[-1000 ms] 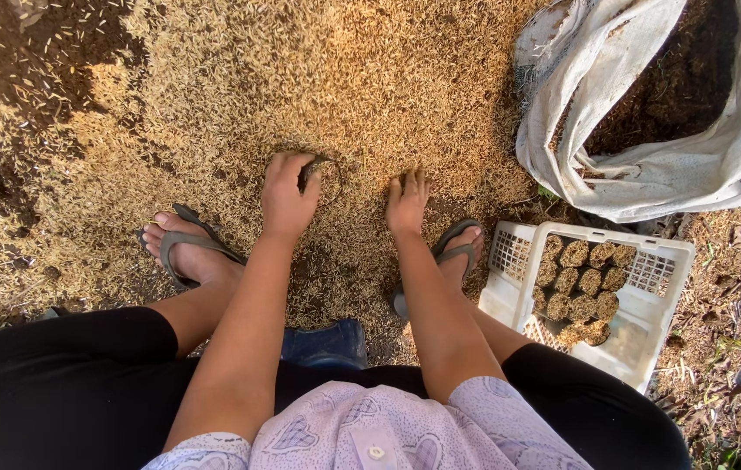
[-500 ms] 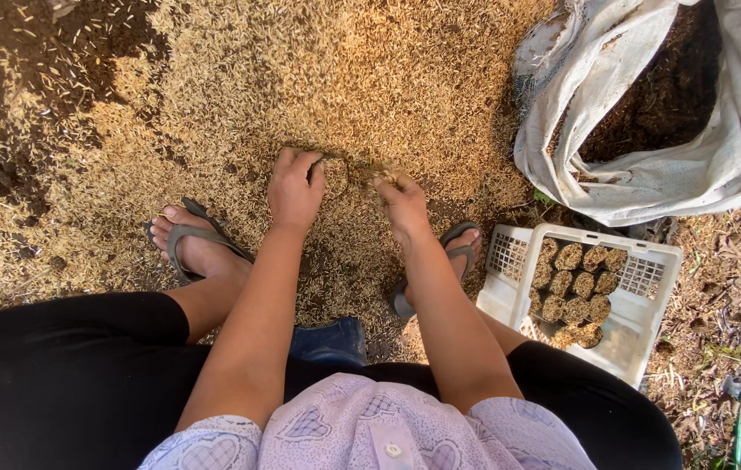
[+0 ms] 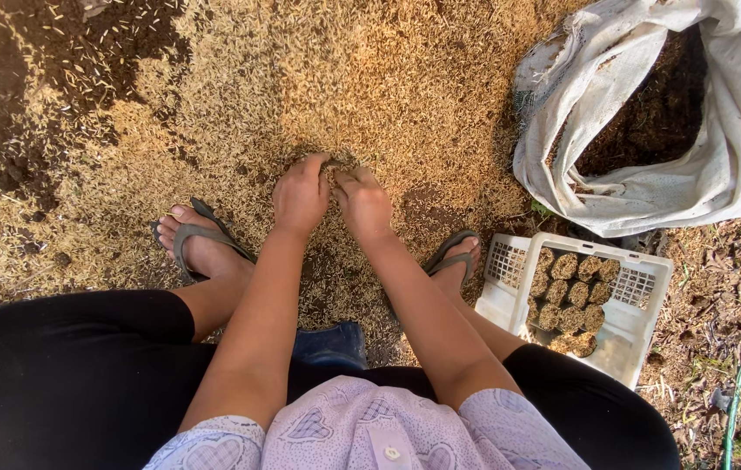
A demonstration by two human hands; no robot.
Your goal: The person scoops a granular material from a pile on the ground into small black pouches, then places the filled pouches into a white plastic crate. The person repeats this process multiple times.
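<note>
Husks (image 3: 240, 78) cover the ground in a wide, pale yellow layer, and both hands press together into them just ahead of the person's knees. At the right, a white plastic crate (image 3: 640, 326) with slotted walls holds a cluster of small brown soil plugs (image 3: 572, 296) packed side by side in its middle. Beyond it, a white sack (image 3: 736, 113) lies open on the ground, its mouth folded back over dark soil (image 3: 649, 113) inside. The left hand (image 3: 301, 196) and the right hand (image 3: 362, 204) touch at the fingertips, both curled and clenched around a small clump of husks gathered between them, with the clump at the far edge of the fingers. Each foot in a grey sandal (image 3: 196, 239) rests on the husks either side of the hands.
</note>
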